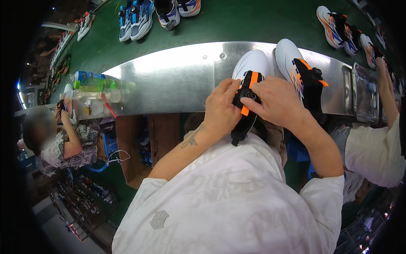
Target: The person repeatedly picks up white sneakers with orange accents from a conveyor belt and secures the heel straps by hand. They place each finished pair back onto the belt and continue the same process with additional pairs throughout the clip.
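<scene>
Centre of frame: the left hand (220,111) and right hand (275,103) are both clamped on a white shoe (250,63) with black-and-orange strap, toe resting on the steel ledge (177,76) so the ledge bears its weight while fingers meet at the round dial. Its mate (296,63) stands just beside it (upper right). At right, a clear tray (366,91) holds small parts, too blurred to identify. Bottles (93,84) lie at left.
</scene>
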Available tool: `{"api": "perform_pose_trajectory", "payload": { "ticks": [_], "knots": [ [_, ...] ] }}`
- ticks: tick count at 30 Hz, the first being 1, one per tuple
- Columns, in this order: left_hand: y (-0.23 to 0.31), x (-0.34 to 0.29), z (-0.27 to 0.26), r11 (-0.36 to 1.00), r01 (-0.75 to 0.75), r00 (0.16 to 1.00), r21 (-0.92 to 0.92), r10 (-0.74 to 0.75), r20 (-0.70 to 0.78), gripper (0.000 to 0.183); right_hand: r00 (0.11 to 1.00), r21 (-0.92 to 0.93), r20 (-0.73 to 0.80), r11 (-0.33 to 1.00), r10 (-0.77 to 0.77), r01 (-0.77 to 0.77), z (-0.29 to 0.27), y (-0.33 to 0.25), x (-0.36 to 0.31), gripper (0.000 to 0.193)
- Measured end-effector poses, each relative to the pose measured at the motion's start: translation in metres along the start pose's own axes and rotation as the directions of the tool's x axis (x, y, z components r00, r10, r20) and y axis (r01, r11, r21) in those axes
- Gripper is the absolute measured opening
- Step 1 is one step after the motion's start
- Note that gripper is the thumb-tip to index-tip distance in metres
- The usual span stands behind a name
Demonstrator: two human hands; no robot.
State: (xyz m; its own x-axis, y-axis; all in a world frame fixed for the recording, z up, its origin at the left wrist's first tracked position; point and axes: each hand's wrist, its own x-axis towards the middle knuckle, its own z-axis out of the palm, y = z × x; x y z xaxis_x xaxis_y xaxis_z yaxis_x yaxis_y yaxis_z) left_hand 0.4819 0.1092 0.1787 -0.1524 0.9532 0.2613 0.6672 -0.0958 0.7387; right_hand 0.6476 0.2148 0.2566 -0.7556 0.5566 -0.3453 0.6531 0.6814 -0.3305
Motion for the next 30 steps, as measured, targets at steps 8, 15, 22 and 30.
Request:
{"api": "perform_pose_trajectory", "payload": {
  "ticks": [8, 15, 22, 30],
  "knots": [
    [0.002, -0.001, 0.003, 1.0, 0.024, 1.0, 0.0, -0.024, 0.015, 0.05, 0.839, 0.001, -0.309, 0.882, -0.449, 0.472, 0.002, 0.022, 0.005, 0.031],
    [0.001, -0.001, 0.004, 0.999, 0.032, 0.999, -0.03, -0.031, 0.022, 0.049, 0.797, -0.072, -0.287, 0.841, -0.532, 0.536, -0.004, 0.023, 0.008, 0.026],
    [0.002, -0.002, 0.002, 0.999, 0.026, 0.999, -0.021, -0.025, 0.043, 0.05, 0.781, -0.058, -0.207, 0.804, -0.59, 0.592, -0.015, 0.025, 0.016, 0.028],
    [0.004, -0.002, 0.002, 1.0, 0.014, 1.0, -0.006, -0.014, 0.016, 0.05, 0.915, -0.004, -0.282, 0.955, -0.287, 0.298, 0.004, 0.017, 0.002, 0.041]
  ]
}}
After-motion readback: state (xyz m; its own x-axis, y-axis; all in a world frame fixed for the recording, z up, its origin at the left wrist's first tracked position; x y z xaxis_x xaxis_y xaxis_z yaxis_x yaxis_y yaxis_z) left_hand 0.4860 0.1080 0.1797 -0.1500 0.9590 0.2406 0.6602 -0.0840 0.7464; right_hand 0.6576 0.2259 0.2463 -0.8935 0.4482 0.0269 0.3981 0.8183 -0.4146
